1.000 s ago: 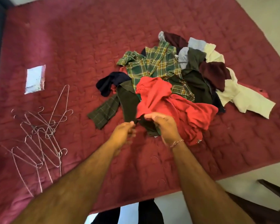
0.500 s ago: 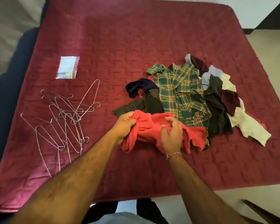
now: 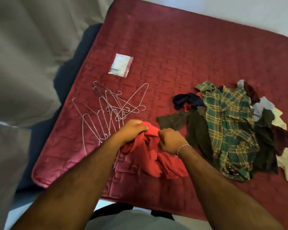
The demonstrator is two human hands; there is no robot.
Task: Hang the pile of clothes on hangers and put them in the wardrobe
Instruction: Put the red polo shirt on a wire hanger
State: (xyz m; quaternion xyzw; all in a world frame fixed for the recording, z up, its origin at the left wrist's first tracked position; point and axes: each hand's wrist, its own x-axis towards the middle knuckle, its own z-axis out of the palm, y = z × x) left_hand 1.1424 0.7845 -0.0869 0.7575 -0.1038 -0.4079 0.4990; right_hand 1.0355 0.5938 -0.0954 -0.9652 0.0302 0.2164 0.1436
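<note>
A red garment (image 3: 154, 156) is bunched up near the front edge of the maroon mattress (image 3: 181, 52). My left hand (image 3: 131, 129) grips its upper left part and my right hand (image 3: 170, 141) grips its top just beside. Several thin wire hangers (image 3: 110, 107) lie in a loose tangle to the left of my hands. The pile of clothes (image 3: 236, 128) lies to the right, with a green plaid shirt on top, dark olive, navy, maroon and cream pieces around it.
A small white packet (image 3: 121, 65) lies on the mattress beyond the hangers. Grey cloth (image 3: 28, 52) hangs along the left side, with a dark gap beside the mattress edge. No wardrobe is in view.
Both hands pulled the red garment off the pile, toward the front and left near the hangers. The camera view swung left, so the pile now sits further right.
</note>
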